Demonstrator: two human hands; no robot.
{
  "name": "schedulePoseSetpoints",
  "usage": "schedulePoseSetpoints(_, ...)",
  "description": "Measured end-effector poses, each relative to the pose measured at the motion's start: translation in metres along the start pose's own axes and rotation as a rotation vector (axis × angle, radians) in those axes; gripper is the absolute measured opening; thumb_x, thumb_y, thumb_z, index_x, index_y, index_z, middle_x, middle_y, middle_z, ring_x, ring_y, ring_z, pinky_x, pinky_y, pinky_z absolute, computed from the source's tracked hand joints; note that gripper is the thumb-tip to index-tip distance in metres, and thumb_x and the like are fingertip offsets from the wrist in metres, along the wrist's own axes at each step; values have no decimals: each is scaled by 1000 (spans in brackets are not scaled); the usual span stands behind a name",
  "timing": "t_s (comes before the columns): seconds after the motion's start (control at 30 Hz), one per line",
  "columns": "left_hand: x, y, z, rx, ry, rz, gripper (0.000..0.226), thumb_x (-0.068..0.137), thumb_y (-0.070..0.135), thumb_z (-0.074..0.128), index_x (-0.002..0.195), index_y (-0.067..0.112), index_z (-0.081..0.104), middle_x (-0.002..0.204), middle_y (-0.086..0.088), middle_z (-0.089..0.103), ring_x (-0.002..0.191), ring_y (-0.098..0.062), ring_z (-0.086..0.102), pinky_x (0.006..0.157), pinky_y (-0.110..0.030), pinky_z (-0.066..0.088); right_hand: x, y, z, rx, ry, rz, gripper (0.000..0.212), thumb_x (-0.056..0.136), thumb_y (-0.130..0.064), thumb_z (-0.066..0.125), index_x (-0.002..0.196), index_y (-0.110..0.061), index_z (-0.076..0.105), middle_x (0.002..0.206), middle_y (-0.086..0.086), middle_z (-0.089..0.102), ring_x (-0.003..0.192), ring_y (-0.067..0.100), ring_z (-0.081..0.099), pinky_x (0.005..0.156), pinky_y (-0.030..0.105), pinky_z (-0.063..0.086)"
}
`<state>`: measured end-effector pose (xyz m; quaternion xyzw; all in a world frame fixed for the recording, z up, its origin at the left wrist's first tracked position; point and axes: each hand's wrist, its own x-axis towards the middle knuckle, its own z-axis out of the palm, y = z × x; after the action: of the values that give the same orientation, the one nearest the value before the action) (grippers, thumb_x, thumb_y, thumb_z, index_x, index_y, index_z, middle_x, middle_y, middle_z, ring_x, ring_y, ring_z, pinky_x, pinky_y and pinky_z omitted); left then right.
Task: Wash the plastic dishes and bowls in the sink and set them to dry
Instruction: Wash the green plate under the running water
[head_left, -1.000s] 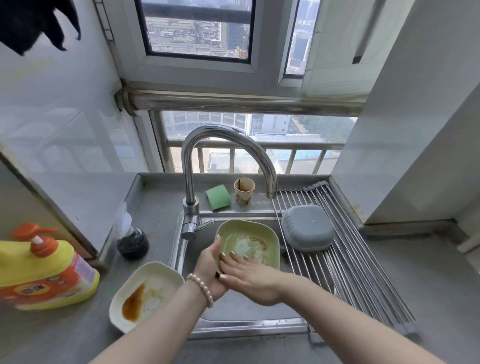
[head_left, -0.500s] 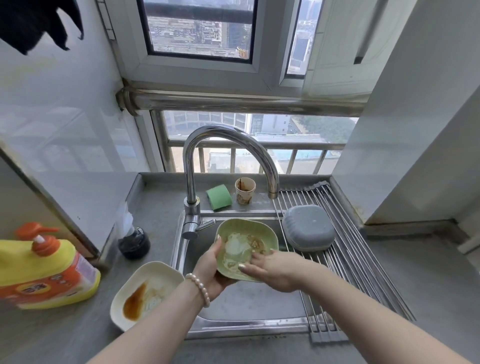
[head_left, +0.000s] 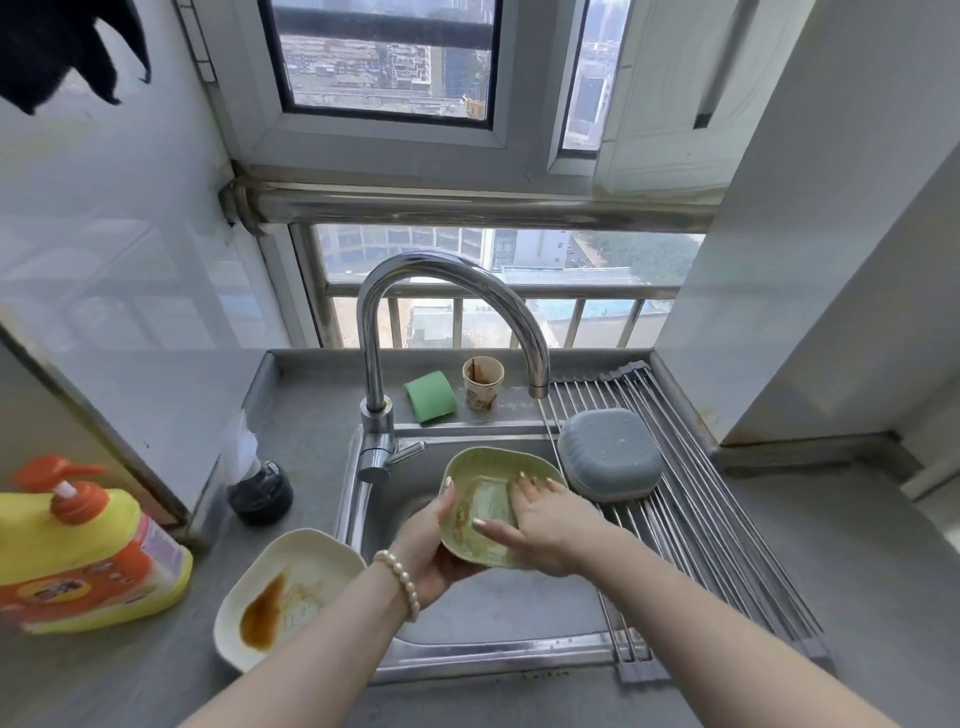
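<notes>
- The green bowl (head_left: 483, 506) was held over the sink (head_left: 498, 597), tilted toward the camera, below and just left of the faucet (head_left: 447, 291) spout.
- The left hand (head_left: 431, 556) cupped it from below and the left, thumb curled over the left rim, clamped on the bowl.
- The right hand (head_left: 545, 525) lay inside the bowl, fingers nearly straight and spread against the inner wall, thumb across the bottom; it gripped nothing.
- The bowl's right rim sat just beside the grey bowl (head_left: 610, 454), which lay upside down on the rack (head_left: 727, 545); little room showed between them.
- The rack's rods covered the sink's right side and ran toward the near edge; most of the rods toward the camera were bare.
- Open basin showed below the bowl, toward the sink's front rim.
- The faucet lever (head_left: 408, 452) pointed right, near the bowl's upper left edge.
- A white bowl (head_left: 291, 592) with a brown stain sat on the counter (head_left: 130, 675), touching the sink's left rim and just beside the left wrist.
- A yellow bottle (head_left: 78, 551) with an orange pump stood at far left; a small dark jar (head_left: 260, 491) stood between it and the faucet.
- Behind the sink, a green sponge (head_left: 431, 397) and a stained paper cup (head_left: 483, 382) stood on the ledge, well apart from the hands.
- A white wall (head_left: 831, 260) closed the right side behind the rack.
</notes>
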<state>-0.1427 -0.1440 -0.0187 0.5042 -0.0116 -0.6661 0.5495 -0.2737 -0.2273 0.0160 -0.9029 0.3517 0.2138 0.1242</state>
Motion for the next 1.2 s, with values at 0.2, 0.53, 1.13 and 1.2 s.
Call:
schedulePoseSetpoints(0.2, 4, 2, 12, -88, -13, 23, 45, 99, 44, 40, 118, 9, 61, 92, -6, 74, 92, -19, 64, 71, -32, 49, 5, -44, 5, 341, 7, -255, 81, 97, -60, 21, 151, -9, -10, 159, 11, -11, 147, 18, -11, 119, 30, -6)
schedulePoseSetpoints(0.53, 6, 44, -8, 93, 114, 18, 32, 96, 28, 50, 109, 1, 62, 82, -17, 72, 77, -32, 67, 60, -39, 58, -7, 11, 37, -37, 676, -479, 11, 66, -17, 74, 61, -18, 65, 68, -4, 70, 63, 15, 67, 61, 27, 56)
schedulePoseSetpoints(1.13, -13, 28, 16, -182, 77, 107, 30, 87, 14, 49, 109, -4, 59, 91, -21, 69, 86, -35, 62, 81, -43, 50, 15, 21, 41, -77, 803, -393, 22, 55, -10, 85, 63, -17, 65, 67, -3, 66, 69, 18, 66, 74, 26, 53)
schedulePoseSetpoints(1.2, -14, 11, 28, -294, 27, 158, 27, 89, 13, 48, 106, -4, 60, 88, -19, 67, 84, -34, 62, 83, -41, 49, 12, -12, 42, 56, 884, -353, 17, 59, -7, 74, 59, -18, 60, 53, -4, 59, 47, 17, 57, 44, 23, 43)
